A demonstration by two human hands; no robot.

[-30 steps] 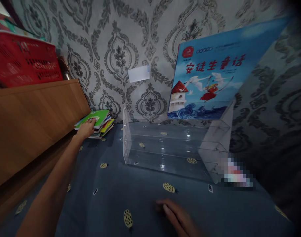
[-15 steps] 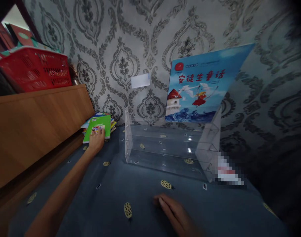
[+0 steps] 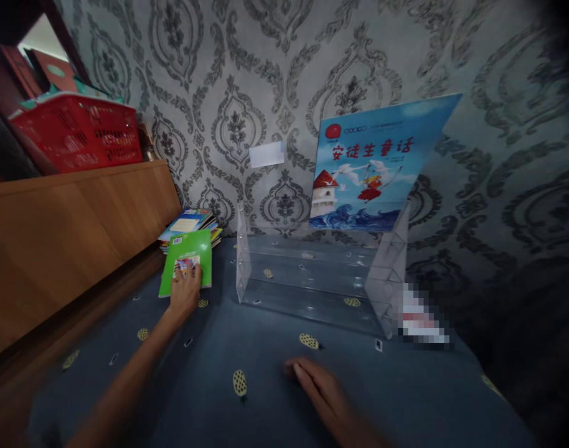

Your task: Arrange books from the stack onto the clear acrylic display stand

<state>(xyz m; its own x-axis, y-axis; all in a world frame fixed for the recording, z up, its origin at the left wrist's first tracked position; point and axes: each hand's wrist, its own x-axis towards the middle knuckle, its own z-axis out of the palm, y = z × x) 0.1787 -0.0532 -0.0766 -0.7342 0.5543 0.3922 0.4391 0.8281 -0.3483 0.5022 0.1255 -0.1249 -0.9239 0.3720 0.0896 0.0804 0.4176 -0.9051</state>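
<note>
On the left side, my left hand (image 3: 185,289) has its fingers on the cover of a green book (image 3: 201,249), which sticks out toward me from a stack of books (image 3: 188,218). Its fingertips cover part of the small cover picture. My right hand (image 3: 319,389) rests low in the view over the cloth, fingers curled in with nothing visible in them. A clear acrylic tiered rack (image 3: 307,289) stands between the hands, further back. In its rear tier a blue picture book (image 3: 359,162) stands upright, cover facing me.
A dark blue patterned cloth (image 3: 210,373) covers the surface. Along the left runs a wooden cabinet (image 3: 79,236) with a red plastic basket (image 3: 86,134) on top. The patterned wall (image 3: 210,93) rises behind the rack. A blurred-out item (image 3: 422,317) lies right of the rack.
My left hand has drawn the green book toward me, baring a blue book on the stack. My right hand stays curled in about the same place. The view has shifted slightly.
</note>
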